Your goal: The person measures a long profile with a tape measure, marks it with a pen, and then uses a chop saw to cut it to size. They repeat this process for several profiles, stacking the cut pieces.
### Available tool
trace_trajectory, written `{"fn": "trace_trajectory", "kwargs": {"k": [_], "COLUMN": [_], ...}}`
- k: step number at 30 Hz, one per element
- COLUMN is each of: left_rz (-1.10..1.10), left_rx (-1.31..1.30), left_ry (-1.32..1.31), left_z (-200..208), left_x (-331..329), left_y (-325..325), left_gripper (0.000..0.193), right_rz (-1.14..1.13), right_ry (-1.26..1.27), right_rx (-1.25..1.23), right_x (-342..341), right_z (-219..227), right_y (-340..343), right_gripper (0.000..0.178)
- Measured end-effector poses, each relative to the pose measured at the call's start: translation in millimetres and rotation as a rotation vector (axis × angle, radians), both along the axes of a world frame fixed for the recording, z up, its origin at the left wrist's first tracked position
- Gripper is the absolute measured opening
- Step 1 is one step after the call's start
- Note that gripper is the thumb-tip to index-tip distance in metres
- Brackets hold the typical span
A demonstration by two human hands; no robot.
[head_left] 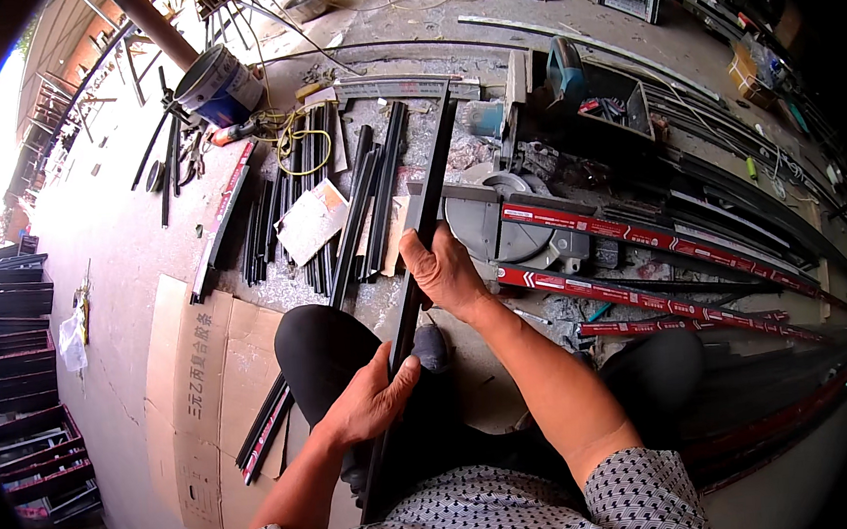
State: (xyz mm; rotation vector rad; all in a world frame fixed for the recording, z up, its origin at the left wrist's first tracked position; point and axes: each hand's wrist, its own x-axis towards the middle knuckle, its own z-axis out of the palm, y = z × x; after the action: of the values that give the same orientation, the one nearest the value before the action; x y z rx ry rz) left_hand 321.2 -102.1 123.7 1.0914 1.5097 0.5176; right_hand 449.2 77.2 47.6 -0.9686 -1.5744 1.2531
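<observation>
Lettering [200,367] in dark, blocky characters, turned sideways, runs along the flattened cardboard [242,358] on the floor to the person's left. Red bands with white print and small square codes cover the long profiles [660,236] at right, the print too small to make out fully. A bucket [216,87] beyond the cardboard wears a blue-and-white label. The black bar [408,323] itself shows no readable marking; it slants from the lap, between the knees, toward the saw area. The right hand [447,275] clasps it farther out, while the left hand [374,398] grasps it nearer the body.
</observation>
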Motion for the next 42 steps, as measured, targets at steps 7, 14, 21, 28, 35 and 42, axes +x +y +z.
{"fn": "trace_trajectory", "kwargs": {"k": [7, 14, 21, 28, 35, 42], "left_rz": [0.061, 0.074, 0.153, 0.158, 0.145, 0.137], "left_rx": [0.017, 0.012, -0.022, -0.106, -0.152, -0.16], "left_ry": [-0.114, -0.014, -0.101, -0.132, -0.116, -0.12], "left_z": [-21.9, -43.9, -60.1, -56.0, -56.9, -60.9], "left_x": [8.6, 17.7, 26.1, 28.1, 32.6, 33.5], "left_y": [24.8, 64.9, 71.9, 71.7, 74.0, 76.8], "left_gripper": [0.05, 0.041, 0.036, 0.034, 0.035, 0.034], "right_rz": [0.057, 0.094, 0.114, 0.113, 0.1, 0.1], "right_ry": [-0.005, 0.029, 0.018, -0.022, -0.032, -0.019], "right_rx": [-0.153, -0.237, -0.172, -0.229, -0.294, -0.342], "right_x": [10.6, 17.3, 22.0, 25.3, 33.3, 34.3], "right_z": [-1.1, -30.9, -50.4, -45.9, -46.2, -53.9], "right_y": [-6.9, -19.2, -14.7, -19.0, -22.1, -21.9], "right_gripper": [0.064, 0.067, 0.075, 0.076, 0.073, 0.074]}}
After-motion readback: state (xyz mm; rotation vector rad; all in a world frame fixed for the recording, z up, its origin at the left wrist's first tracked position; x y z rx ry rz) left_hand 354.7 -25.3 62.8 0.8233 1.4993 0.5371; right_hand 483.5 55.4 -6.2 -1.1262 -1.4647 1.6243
